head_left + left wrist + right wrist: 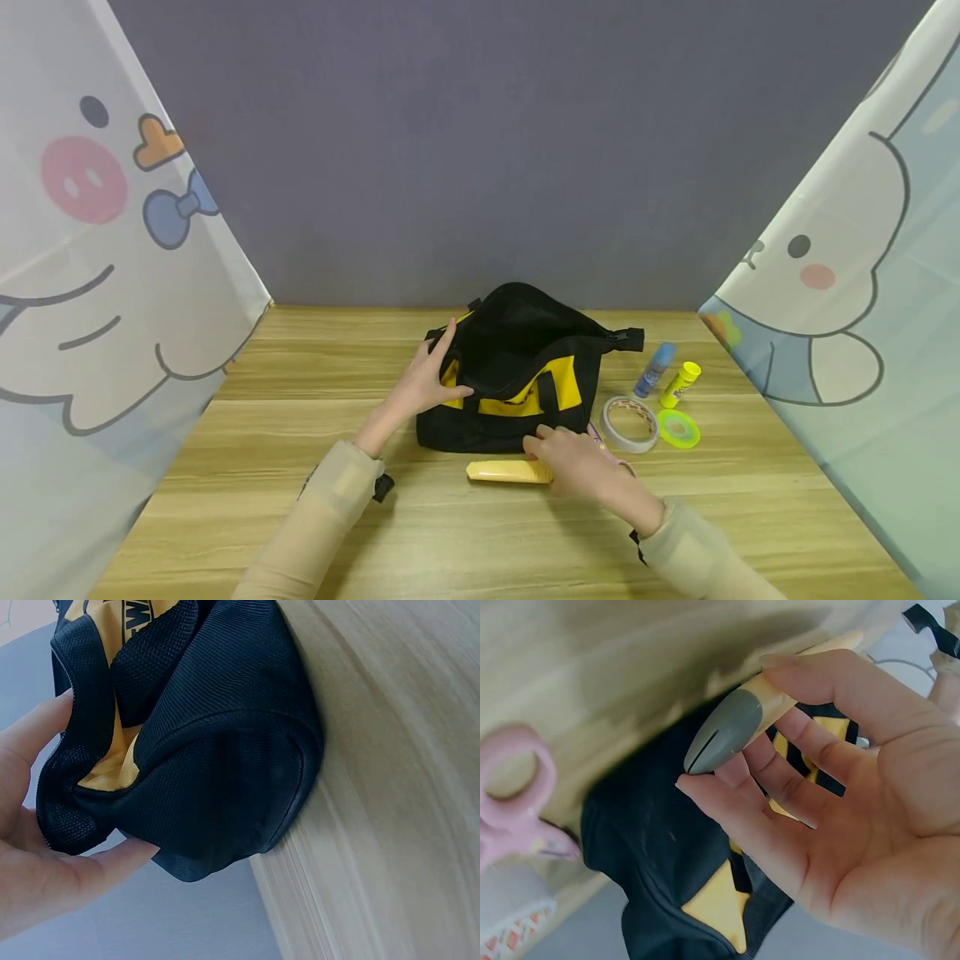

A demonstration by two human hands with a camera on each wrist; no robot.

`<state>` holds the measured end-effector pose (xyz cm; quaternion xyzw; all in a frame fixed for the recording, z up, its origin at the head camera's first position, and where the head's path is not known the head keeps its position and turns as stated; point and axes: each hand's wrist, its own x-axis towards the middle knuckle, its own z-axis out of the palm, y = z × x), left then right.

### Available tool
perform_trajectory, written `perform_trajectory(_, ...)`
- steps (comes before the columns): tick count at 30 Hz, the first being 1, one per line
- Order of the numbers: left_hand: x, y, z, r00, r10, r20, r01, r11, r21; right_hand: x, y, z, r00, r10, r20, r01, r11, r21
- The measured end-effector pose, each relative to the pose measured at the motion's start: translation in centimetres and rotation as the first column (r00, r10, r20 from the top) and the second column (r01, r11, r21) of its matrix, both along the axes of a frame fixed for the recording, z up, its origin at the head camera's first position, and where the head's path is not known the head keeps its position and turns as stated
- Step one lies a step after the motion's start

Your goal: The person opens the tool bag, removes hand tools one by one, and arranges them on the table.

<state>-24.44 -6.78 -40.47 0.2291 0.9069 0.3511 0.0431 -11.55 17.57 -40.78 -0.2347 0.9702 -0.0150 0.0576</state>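
A black and yellow tool bag (495, 433) stands on the table with its mouth gaping. At its left end is my left hand (426, 385), thumb and fingers straight and spread on either side of the rim; the left wrist view shows the zip edge (46, 817) between them. My right hand (573, 462) grips a long yellow tool (506, 472) just in front of the bag. In the right wrist view its rounded grey end (726, 731) has a dark slit. The tool's exact kind is unclear. Pink scissors (517, 795) lie beside that hand, partly hidden by it in the head view.
Right of the bag are a roll of tape (609, 427), a green and yellow ring-shaped roll (693, 432), a blue tube (655, 371) and a yellow glue stick (680, 386). A grey wall (480, 167) rises behind the wooden table (322, 367), with printed curtains at both sides.
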Motion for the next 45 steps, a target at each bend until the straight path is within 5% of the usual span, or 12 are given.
perform_trajectory(36, 0.1, 0.0, 0.6, 0.999, 0.032, 0.002, -0.032, 0.999, 0.023, 0.3, 0.0, -1.6, 0.999, -0.006, 0.039, 0.01, 0.996, -0.083)
perform_trajectory(45, -0.4, -0.3, 1.4, 0.996, 0.033, -0.086, -0.032, 0.999, 0.015, 0.4, 0.1, -1.8, 0.999, -0.018, -0.034, 0.015, 0.997, -0.076)
